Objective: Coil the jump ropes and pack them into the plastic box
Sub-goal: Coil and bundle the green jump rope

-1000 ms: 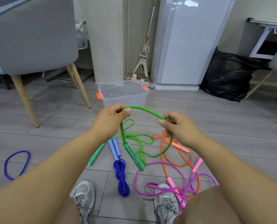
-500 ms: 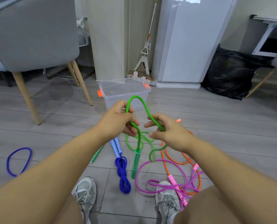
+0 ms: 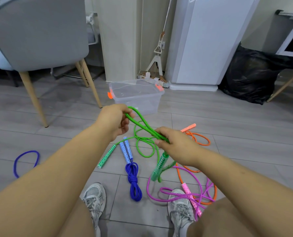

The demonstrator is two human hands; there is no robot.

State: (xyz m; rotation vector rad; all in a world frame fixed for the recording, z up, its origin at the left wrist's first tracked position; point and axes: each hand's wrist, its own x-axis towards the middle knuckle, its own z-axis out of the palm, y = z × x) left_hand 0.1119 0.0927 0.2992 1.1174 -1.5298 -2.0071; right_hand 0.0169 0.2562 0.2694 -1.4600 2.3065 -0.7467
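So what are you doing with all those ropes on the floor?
A person is folding the green jump rope into loops, with the left hand and right hand each pinching one end of the fold. The blue rope lies already coiled on the floor; the orange rope and pink rope lie loose. The plastic box looks empty.

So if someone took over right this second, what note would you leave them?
Left hand and right hand both pinch the green rope, folded double between them; one handle dangles, the rest trails on the floor.
Blue rope is coiled, lying on the floor.
Pink rope and orange rope lie loose.
Plastic box looks empty.
Left: finish the green coil, coil pink and orange, pack all four.
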